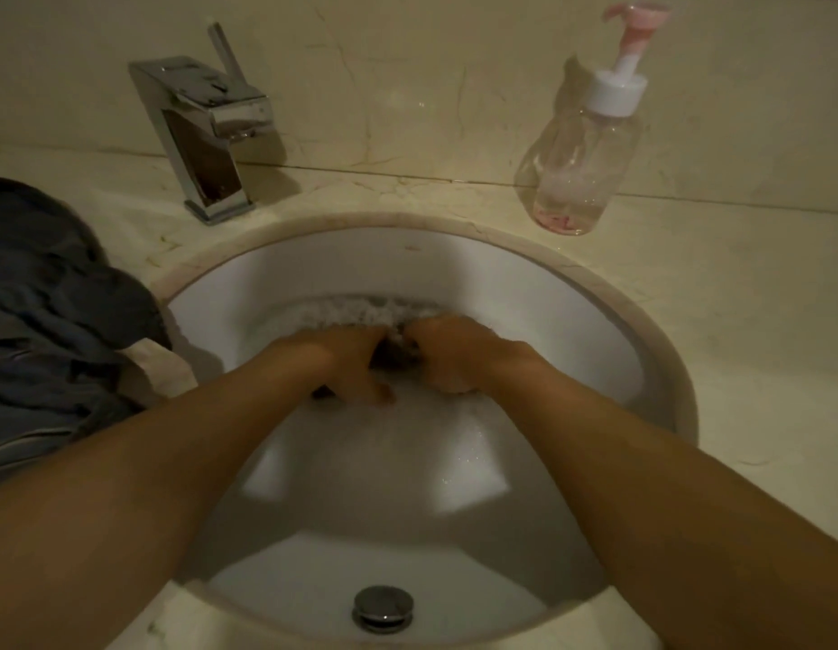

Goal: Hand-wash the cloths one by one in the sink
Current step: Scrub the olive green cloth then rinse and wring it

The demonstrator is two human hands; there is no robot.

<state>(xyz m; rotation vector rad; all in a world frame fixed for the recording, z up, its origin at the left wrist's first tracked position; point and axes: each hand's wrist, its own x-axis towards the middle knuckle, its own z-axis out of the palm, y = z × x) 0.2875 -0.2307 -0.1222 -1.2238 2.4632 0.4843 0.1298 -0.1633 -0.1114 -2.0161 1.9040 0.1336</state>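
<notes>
Left hand (353, 363), right hand (452, 363) both grip one dark cloth (392, 357) in one sink (360, 262).

**Dim and yellow**

We see a dim, warm-tinted, soft view. Glints sit on the tap (220, 115) and bottle (583, 166); the tap's shadow falls to its right. Pale reflections lie in the sink (407, 265). Edges bow.

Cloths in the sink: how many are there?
1: a dark cloth, held between the left hand and right hand, in the sink; foam could hide more.
</notes>
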